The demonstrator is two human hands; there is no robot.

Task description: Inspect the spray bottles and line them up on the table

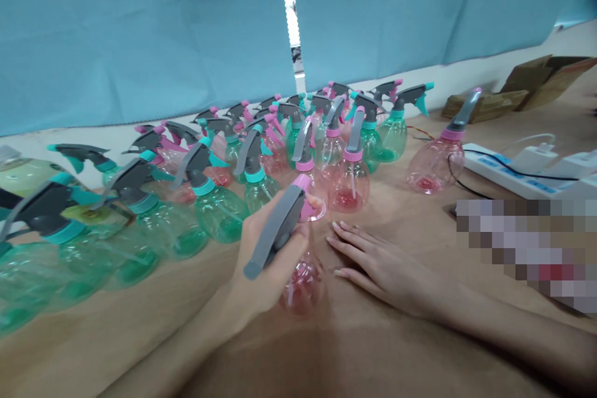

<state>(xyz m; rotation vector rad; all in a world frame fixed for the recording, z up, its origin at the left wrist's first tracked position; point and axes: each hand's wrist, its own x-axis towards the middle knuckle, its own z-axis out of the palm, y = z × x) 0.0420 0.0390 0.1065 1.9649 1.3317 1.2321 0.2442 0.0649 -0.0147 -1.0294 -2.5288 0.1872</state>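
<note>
A pink spray bottle [302,286] with a grey spray head stands close in front of me. My left hand [261,261] is wrapped round its neck and head, the fingers by the pink trigger. To the right, my right hand [377,261] lies flat on the brown table [373,354] with its fingers spread, holding nothing. Just beyond the hands stand another pink bottle [349,183] and a green bottle [261,189]. A separate pink bottle [436,165] stands farther right.
Several green and pink spray bottles crowd the left and back, including a green one [221,214]. At the right are a white power strip [504,174] with cables, a blurred-out item and brown cardboard [536,84]. A blue sheet [186,25] hangs behind.
</note>
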